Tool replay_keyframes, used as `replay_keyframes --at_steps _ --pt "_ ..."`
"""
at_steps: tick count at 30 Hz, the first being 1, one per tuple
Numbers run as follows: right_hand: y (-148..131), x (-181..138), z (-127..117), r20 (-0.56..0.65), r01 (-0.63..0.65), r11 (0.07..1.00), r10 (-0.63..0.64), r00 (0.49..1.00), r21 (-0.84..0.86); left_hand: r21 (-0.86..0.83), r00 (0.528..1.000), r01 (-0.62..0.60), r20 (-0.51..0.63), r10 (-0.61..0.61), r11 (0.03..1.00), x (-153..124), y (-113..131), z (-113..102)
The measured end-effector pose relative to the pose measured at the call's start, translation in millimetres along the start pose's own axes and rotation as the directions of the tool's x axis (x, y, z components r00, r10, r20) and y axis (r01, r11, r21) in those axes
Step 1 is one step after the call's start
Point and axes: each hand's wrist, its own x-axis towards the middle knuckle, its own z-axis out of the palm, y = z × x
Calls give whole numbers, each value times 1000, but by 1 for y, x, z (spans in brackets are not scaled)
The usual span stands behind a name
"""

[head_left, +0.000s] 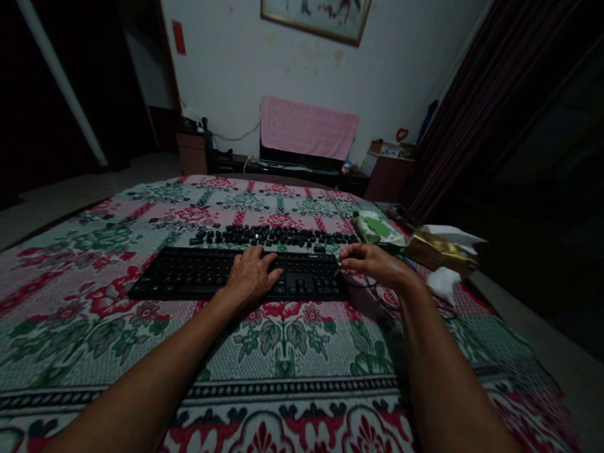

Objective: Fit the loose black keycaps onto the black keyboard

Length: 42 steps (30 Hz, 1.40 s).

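Observation:
A black keyboard (190, 274) lies on a flowered bedspread (277, 345). My left hand (250, 276) rests flat on its middle, fingers stretched over the frame. My right hand (373, 263) hovers at the keyboard's right end, fingers pinched on a small thin tool I cannot make out. Behind the keyboard lies a row of several loose black keycaps (276, 237). A dark cable (379, 293) curls on the cloth under my right wrist.
A green-and-white packet (378, 228), a gold tissue box (441, 251) and a crumpled white tissue (444, 283) sit at the right edge of the bed. Beyond the bed stand a low cabinet with a pink cloth (309, 128) and a dark curtain (466, 127).

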Motion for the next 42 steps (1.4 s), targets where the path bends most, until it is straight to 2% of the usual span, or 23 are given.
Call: replay_keyframes --at_steps 7,16,23,28,35,42 --pt "-12 -3 3 38 27 995 -24 999 -96 12 1000 -14 -13 14 1000 1 -1 3" --pt "-2 4 9 136 64 992 -49 989 -110 19 999 -16 -28 17 1000 0 -1 3" --pt "3 8 12 145 76 982 -51 988 -173 22 1000 -15 -12 16 1000 1 -1 3" --pt "0 10 21 86 101 948 -79 993 -302 18 1000 -10 -9 10 1000 1 -1 4" --pt "1 13 23 8 -7 937 11 1000 -350 19 1000 -5 1 5 1000 0 0 1" --pt "-8 13 30 -137 -28 881 -41 990 -472 0 1000 -2 -2 2 1000 0 0 1"
